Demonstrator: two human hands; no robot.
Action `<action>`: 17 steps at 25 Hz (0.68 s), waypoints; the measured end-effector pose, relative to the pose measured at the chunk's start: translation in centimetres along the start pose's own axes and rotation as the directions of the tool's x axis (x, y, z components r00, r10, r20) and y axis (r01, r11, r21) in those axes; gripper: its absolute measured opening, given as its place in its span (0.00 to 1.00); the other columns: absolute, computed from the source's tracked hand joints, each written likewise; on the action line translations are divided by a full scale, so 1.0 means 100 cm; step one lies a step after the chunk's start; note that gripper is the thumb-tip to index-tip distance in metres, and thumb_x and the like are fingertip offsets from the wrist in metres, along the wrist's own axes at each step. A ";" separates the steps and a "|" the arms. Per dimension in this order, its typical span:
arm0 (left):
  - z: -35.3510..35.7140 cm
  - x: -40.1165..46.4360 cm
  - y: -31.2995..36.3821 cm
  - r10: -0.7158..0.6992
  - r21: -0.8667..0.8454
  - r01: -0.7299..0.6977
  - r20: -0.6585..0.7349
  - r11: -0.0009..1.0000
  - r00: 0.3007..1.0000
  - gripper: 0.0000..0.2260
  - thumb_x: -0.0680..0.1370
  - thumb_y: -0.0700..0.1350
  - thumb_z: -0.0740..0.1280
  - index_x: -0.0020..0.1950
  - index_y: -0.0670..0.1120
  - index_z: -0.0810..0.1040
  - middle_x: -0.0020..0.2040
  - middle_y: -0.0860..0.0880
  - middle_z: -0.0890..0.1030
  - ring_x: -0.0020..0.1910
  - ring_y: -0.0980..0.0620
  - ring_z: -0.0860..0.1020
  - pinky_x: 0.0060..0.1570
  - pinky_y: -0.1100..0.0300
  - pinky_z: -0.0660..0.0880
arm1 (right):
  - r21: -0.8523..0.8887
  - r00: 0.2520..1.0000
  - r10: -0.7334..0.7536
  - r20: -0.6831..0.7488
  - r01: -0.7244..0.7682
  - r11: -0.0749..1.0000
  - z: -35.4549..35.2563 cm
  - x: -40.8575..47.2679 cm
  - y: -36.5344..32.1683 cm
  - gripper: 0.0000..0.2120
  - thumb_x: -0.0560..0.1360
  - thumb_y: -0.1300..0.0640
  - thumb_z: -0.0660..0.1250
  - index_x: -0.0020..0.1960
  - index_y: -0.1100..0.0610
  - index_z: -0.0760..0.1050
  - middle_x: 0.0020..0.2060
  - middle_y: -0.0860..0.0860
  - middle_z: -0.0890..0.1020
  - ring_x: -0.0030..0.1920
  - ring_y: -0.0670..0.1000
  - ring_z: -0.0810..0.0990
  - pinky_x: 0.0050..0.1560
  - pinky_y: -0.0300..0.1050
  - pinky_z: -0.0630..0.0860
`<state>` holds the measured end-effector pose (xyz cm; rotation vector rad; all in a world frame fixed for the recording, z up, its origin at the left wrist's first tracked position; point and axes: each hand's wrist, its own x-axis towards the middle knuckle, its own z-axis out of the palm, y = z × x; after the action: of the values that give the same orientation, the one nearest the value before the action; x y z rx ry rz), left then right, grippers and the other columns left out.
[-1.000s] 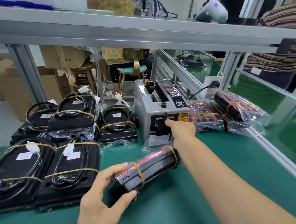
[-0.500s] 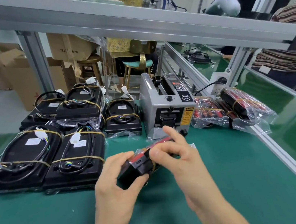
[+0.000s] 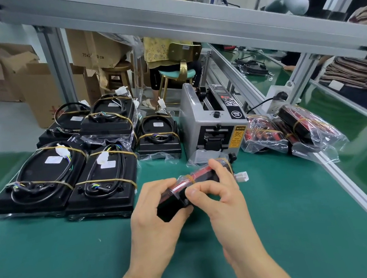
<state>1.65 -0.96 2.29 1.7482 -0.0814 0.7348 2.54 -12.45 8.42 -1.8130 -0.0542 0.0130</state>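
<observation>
A black and red lamp unit point(image 3: 174, 200), wrapped in a clear bag with rubber bands round it, is held above the green mat point(image 3: 54, 261) in front of me. My left hand point(image 3: 157, 214) grips its near black end from the left. My right hand point(image 3: 220, 192) holds its far part, thumb and forefinger pinching the bag at the middle. A white connector point(image 3: 241, 176) sticks out past my right fingers. Just behind stands the grey tape dispenser point(image 3: 213, 125).
Several black banded units with coiled cables point(image 3: 102, 170) lie at the left. Bagged red units point(image 3: 293, 129) lie to the right of the dispenser by the aluminium rail point(image 3: 360, 192). A metal shelf beam point(image 3: 185, 19) crosses overhead. Cardboard boxes point(image 3: 0, 69) and seated people are beyond the bench.
My right hand came back from the tape dispenser's slot to the bagged unit and now pinches it. The unit has been lifted and turned in both hands.
</observation>
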 end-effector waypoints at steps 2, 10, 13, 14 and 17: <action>0.000 0.000 0.000 0.001 -0.001 -0.001 -0.001 1.000 1.000 0.28 0.64 0.33 0.79 0.54 0.58 0.76 0.51 0.58 0.77 0.52 0.57 0.78 0.52 0.71 0.71 | -0.007 1.000 -0.002 -0.003 0.002 1.000 0.001 0.000 -0.001 0.12 0.70 0.54 0.73 0.31 0.40 0.82 0.70 0.31 0.62 0.74 0.36 0.51 0.76 0.57 0.48; 0.000 0.001 0.002 -0.006 -0.048 0.005 -0.018 0.999 1.000 0.23 0.64 0.42 0.76 0.54 0.59 0.76 0.51 0.59 0.77 0.53 0.58 0.78 0.52 0.71 0.71 | -0.056 0.999 -0.027 -0.027 0.026 0.998 0.005 0.004 0.004 0.09 0.71 0.52 0.73 0.35 0.39 0.81 0.69 0.30 0.61 0.74 0.36 0.50 0.75 0.56 0.49; 0.000 0.002 0.002 -0.007 -0.048 0.007 -0.016 0.999 1.000 0.23 0.64 0.42 0.75 0.54 0.59 0.76 0.51 0.59 0.77 0.53 0.58 0.78 0.52 0.72 0.71 | -0.092 0.998 -0.040 -0.051 0.035 0.995 0.007 0.004 0.005 0.08 0.70 0.52 0.73 0.36 0.39 0.81 0.69 0.30 0.61 0.74 0.35 0.50 0.75 0.55 0.49; 0.001 0.002 0.002 -0.005 -0.047 0.004 -0.017 0.999 1.000 0.23 0.64 0.42 0.75 0.54 0.58 0.76 0.51 0.59 0.77 0.52 0.58 0.78 0.52 0.73 0.71 | -0.102 0.997 -0.044 -0.059 0.038 0.994 0.007 0.004 0.005 0.07 0.70 0.51 0.73 0.37 0.39 0.81 0.69 0.30 0.62 0.73 0.35 0.50 0.75 0.55 0.49; 0.001 0.002 0.000 0.013 -0.042 -0.014 -0.019 0.999 1.000 0.23 0.63 0.40 0.74 0.55 0.57 0.76 0.51 0.59 0.77 0.52 0.59 0.78 0.52 0.73 0.70 | -0.117 0.994 -0.062 -0.088 0.051 0.992 0.010 0.004 0.007 0.07 0.69 0.52 0.73 0.36 0.41 0.80 0.70 0.33 0.64 0.72 0.33 0.52 0.75 0.53 0.50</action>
<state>1.83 -0.99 2.38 1.7017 -0.0953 0.7541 2.93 -11.68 7.49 -1.9238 -0.0421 -0.1155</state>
